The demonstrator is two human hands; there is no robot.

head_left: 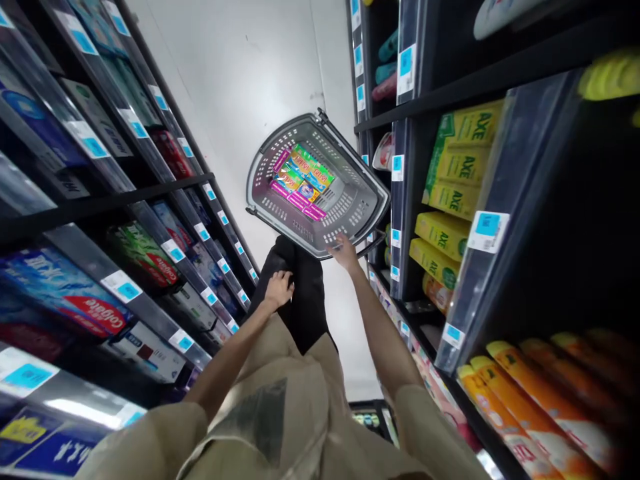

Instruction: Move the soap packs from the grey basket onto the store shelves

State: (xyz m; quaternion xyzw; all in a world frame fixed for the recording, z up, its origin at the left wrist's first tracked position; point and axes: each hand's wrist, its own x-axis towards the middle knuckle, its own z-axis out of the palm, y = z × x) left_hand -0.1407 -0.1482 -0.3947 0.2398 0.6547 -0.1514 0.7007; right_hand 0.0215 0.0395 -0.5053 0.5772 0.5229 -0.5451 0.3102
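A grey plastic shopping basket (350, 160) with slotted walls is in front of my legs, its open top facing me. My right hand (344, 253) grips the near rim, fingers over the edge. Inside the basket lie several small packs, green and orange ones (303, 162) and magenta ones (300, 200), with a blue-and-orange pack among them. My left hand (280, 289) is at my black trousers (306, 293), fingers loosely bent and slightly apart, with nothing seen in it. It is apart from the basket.
Shelves flank both sides of a narrow aisle with a pale floor (240, 67). Colgate boxes (65, 293) stand at left. Yellow AXE packs (463, 160) and orange bottles (530, 393) fill shelves at right. The basket's right end is close to the right shelf edge.
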